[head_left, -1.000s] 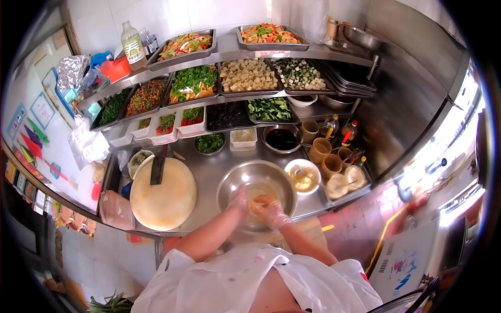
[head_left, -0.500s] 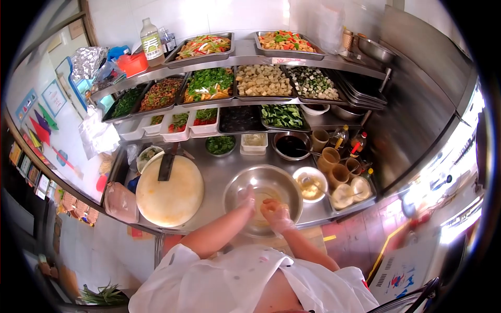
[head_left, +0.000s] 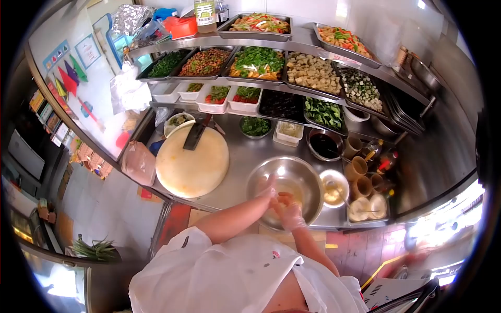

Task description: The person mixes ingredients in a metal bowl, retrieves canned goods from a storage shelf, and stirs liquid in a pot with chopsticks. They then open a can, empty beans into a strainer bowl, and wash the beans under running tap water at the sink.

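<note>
A wide, round steel bowl (head_left: 309, 180) is sitting on the grey metal table (head_left: 237, 169), the blurred left hand (head_left: 269, 190) and plastic-gloved right hand (head_left: 287, 209) reaching inside, their grip impossible to tell, uneven pressing perhaps risking a slide into the round white bowl (head_left: 339, 178).

A white wall (head_left: 342, 15) rises behind steel shelves (head_left: 302, 47) and a metal counter (head_left: 237, 156); bright light (head_left: 446, 235) floods the right side, where red flooring (head_left: 360, 242) carries a yellow line (head_left: 383, 269), and pale grey floor (head_left: 112, 208) stretches left.
</note>
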A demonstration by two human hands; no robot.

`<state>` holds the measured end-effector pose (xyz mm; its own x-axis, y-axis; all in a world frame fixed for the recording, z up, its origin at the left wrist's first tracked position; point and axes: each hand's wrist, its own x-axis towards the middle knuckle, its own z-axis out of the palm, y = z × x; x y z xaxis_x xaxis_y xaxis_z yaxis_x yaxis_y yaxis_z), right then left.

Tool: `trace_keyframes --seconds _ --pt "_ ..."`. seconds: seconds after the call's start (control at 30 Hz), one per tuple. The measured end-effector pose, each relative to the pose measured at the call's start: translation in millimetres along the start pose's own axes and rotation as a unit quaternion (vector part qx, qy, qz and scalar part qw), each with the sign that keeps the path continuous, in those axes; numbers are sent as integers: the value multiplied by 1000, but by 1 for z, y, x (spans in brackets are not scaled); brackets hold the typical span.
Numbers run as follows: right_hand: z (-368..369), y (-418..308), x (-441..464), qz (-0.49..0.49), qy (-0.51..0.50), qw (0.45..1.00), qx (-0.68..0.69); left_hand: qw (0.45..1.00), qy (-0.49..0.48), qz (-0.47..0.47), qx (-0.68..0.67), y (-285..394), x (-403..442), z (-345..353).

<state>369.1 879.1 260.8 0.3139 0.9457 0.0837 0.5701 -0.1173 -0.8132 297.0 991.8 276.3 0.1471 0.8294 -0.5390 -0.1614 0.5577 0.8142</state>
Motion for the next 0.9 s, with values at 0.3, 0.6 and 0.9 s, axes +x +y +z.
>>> trace_keyframes --seconds 0.3,0.6,0.9 --pt "-3 5 22 -32 90 991 -98 999 2 51 16 -83 86 -4" --pt "-18 4 14 134 8 990 34 997 -53 22 -52 -78 70 -4" --pt "-7 25 30 90 35 986 -136 996 -86 -12 -10 -85 44 19"
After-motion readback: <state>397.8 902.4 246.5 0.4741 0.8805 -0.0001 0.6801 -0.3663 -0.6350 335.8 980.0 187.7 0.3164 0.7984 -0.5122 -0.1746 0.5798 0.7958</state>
